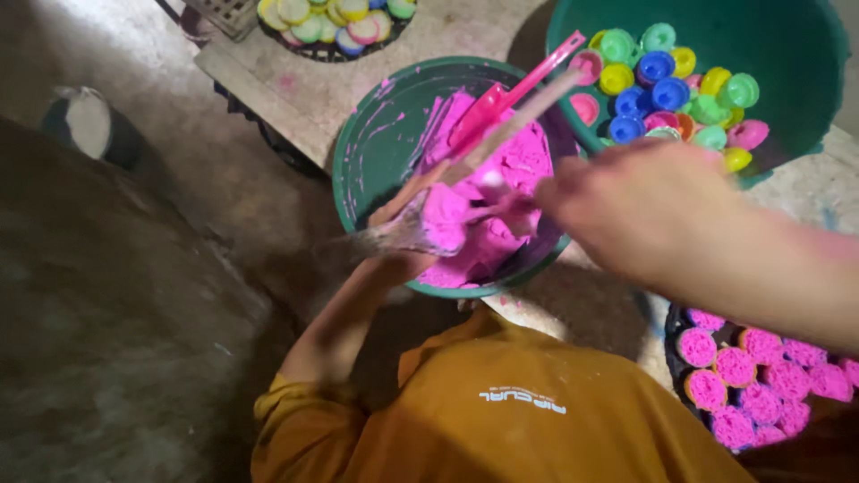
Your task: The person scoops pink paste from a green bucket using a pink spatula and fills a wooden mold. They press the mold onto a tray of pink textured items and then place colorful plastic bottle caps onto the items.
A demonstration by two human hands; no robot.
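**A:** so where's it at? how much is filled vs not?

**B:** I'd guess somewhere in the middle. The tray (673, 367) at 5 o'clock is packed with cups (761, 394) full of pink. The tub (787, 54) at 1 o'clock holds a heap of empties (658, 85) in blue, green and yellow; the bowl (358, 152) in the centre has plenty of pink powder (519, 165) in it. There's also a basket (331, 18) of paler filled ones at 12 o'clock, on the tabletop (295, 80).

**A:** and the hands?

**B:** left hand (401, 243) comes in from 7 o'clock out of an orange sleeve; its grip looks wrapped round the low end of a stick (537, 103), though it's blurry. The right hand (640, 210) reaches in from 4 o'clock, over the bowl's edge at 3 o'clock, just by the powder. It's smeared with motion, so I can't tell if its grip is spread or pinching anything.

**A:** which way's the stick lying?

**B:** it's in the bowl, tilted; the long axis runs 7 to 1 o'clock, low end in the powder by the left hand, far end past the rim towards the tub. A pink scoop (479, 116) lies beside it, handle pointing to 1 o'clock too.
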